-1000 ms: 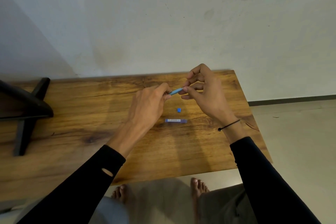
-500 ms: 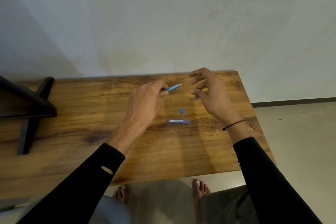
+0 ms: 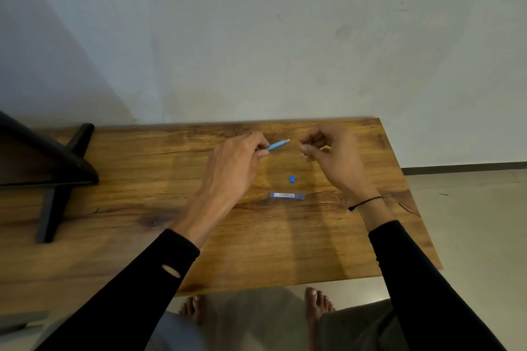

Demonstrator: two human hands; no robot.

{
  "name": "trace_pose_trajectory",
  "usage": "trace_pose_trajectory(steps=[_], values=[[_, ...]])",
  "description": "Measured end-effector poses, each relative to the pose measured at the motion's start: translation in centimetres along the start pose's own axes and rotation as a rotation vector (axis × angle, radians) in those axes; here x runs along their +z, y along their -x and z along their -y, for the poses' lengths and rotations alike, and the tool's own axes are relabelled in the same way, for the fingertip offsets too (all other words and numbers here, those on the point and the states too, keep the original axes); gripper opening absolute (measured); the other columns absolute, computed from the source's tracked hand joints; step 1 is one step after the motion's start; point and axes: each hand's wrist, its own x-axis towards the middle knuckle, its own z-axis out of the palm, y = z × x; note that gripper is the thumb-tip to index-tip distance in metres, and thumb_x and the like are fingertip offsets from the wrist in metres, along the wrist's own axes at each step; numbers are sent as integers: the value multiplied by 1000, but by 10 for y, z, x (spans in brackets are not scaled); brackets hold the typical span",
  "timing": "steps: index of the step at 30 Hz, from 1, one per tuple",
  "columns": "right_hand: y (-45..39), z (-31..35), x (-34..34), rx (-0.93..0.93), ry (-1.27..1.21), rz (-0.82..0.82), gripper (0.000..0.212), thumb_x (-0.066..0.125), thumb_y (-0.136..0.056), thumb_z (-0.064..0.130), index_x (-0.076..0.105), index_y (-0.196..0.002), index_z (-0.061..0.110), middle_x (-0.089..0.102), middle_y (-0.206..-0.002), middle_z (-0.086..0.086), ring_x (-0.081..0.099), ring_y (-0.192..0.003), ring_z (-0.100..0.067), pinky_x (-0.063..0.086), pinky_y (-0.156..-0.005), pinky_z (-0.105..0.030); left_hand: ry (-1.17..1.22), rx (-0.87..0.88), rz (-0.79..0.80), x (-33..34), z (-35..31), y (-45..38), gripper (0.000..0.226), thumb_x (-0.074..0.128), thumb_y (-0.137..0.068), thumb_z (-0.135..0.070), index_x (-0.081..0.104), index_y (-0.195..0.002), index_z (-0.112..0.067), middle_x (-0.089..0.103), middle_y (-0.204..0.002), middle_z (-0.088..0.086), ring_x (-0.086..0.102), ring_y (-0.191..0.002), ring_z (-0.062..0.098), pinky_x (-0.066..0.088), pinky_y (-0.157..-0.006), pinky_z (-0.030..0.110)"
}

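As our left grip (image 3: 233,164) pinches the light, stiff, likely slick blue mechanical pencil (image 3: 278,145) by one end above the surface (image 3: 137,179), mid-barrel seems the surer hold, and we cannot tell whether our curled right grip (image 3: 335,158) holds anything.

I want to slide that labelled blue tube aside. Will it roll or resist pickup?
The blue tube lies flat on the table; slim and long, it may roll if pushed sideways. It looks light, and thin enough to need a fingertip pinch.

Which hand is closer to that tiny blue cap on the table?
Right. The right hand is beyond the blue cap, rightward; the left hand, gripping a blue pen, sits farther left.
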Motion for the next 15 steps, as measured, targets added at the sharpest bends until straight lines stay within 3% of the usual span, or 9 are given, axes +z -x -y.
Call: trace_pose_trajectory(steps=[3, 10, 15], values=[[0, 8, -1, -21, -236, -15, 19, 83, -89, -1, 77, -93, 16, 78, -89, -1, 74, -77, -14, 65, -69, -28, -7, 16, 6, 0, -1, 0, 17, 68, -105, -28, 73, -118, -19, 81, -111, -3, 76, -101, 19, 62, -87, 46], [2, 11, 1, -51, -244, 41, 17, 82, -89, -4, 77, -97, 11, 78, -92, -4, 75, -79, -10, 64, -71, -25, -28, 35, 15, 1, -7, 0, 17, 67, -105, -28, 73, -118, -17, 81, -111, 0, 75, -98, 21, 56, -81, 38], [3, 10, 2, -52, -193, 93, 18, 81, -90, -3, 78, -95, 15, 77, -91, -1, 74, -81, -9, 65, -70, -26, -35, 27, 48, 3, -9, 1, 18, 65, -107, -28, 73, -119, -18, 80, -113, 0, 74, -101, 23, 57, -84, 43]])
